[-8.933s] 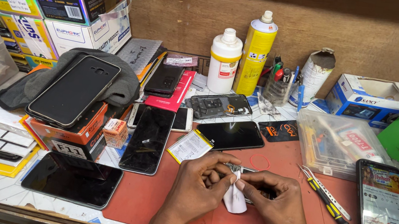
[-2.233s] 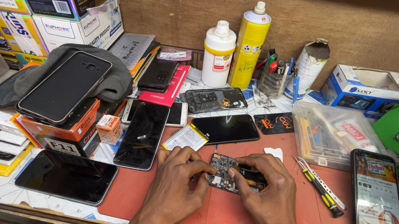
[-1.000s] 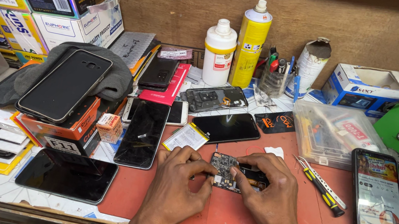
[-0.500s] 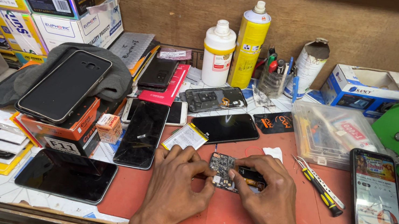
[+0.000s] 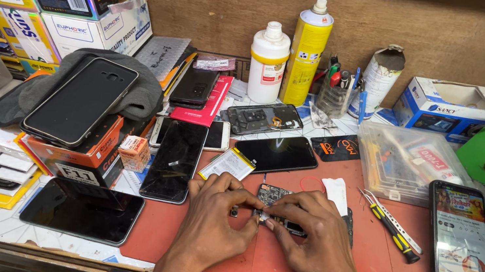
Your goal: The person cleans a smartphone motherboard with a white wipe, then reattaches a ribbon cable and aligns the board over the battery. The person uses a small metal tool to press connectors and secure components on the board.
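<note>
Phone circuit board point(image 5: 272, 196) lies on the red work mat point(image 5: 367, 257), pinched between both hands.

Left hand point(image 5: 216, 214) grips the board's left edge with curled fingertips; right hand point(image 5: 311, 234) closes over its right side, fingertips pressing down. Just right lie a white scrap point(image 5: 336, 192) and a black-and-yellow screwdriver point(image 5: 391, 226); a lit smartphone point(image 5: 462, 240) sits further right.
</note>
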